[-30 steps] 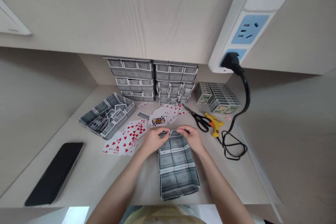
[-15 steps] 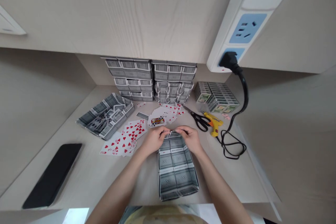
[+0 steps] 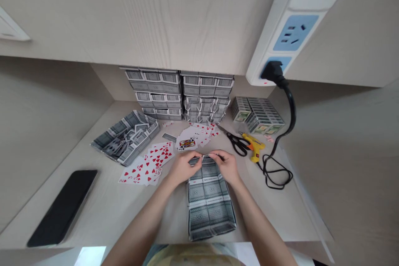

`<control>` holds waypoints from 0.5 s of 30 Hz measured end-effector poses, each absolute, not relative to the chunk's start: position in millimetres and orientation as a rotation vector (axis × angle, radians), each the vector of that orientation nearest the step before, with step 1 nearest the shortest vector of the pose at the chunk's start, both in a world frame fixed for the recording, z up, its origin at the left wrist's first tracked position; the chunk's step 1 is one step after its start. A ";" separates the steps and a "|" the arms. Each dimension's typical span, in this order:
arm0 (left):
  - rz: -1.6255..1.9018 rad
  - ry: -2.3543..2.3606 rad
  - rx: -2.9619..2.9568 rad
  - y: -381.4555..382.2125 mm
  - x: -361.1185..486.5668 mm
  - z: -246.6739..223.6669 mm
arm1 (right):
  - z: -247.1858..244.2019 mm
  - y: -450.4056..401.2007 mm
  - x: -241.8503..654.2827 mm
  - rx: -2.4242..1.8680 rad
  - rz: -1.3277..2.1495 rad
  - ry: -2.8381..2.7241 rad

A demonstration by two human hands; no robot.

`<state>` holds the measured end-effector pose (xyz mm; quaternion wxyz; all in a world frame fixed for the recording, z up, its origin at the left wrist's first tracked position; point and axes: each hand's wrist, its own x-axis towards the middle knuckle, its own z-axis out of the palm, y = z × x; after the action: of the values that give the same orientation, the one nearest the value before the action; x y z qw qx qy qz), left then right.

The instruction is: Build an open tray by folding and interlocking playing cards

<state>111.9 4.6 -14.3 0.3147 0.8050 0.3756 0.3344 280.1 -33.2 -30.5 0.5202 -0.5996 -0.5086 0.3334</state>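
Observation:
A long shallow box made of playing cards [image 3: 208, 199], grey patterned backs showing, lies on the desk in front of me. My left hand [image 3: 186, 167] pinches the far end of its rim near the left corner. On the other side of that same edge, my right hand [image 3: 226, 164] pinches the rim with thumb and forefinger. The two sets of fingertips almost meet at the middle and hide part of the edge. Beyond my hands lies a pile of loose playing cards [image 3: 195, 135]. Red heart cards [image 3: 148, 165] are spread left of my left hand.
A card-made tray [image 3: 104, 136] with pieces inside stands at left, a black phone [image 3: 64, 208] nearer. Stacked card boxes [image 3: 205, 87] line the back. Right are scissors [image 3: 237, 143], a yellow glue gun [image 3: 254, 146] with black cord, packed card decks [image 3: 262, 114] and a power strip [image 3: 294, 33].
Both hands keep their pinch on the box's far rim. Only very slight finger movement shows, and the box stays in place.

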 end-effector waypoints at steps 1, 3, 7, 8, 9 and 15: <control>0.905 0.996 2.125 4.4 112.1 -14.8 | -31.2 -33.3 280.3 -1.435 0.801 -1.216; 0.945 1.019 2.124 4.0 112.5 -15.9 | -31.9 -33.6 280.4 -1.424 0.806 -1.213; 0.955 1.046 2.127 4.0 113.1 -17.7 | -29.6 -34.3 278.9 -1.405 0.821 -1.206; 0.955 1.046 2.129 4.2 113.1 -17.9 | -28.7 -34.4 278.3 -1.404 0.822 -1.200; 0.959 1.044 2.131 4.3 113.2 -18.1 | -27.7 -34.5 277.6 -1.403 0.823 -1.193; 0.964 1.037 2.124 4.4 113.0 -18.0 | -26.6 -34.4 275.4 -1.386 0.841 -1.159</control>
<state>113.0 4.4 -18.0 0.2899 0.7963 0.3888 0.3615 275.4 -34.4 -26.6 0.5433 -0.5840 -0.4882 0.3542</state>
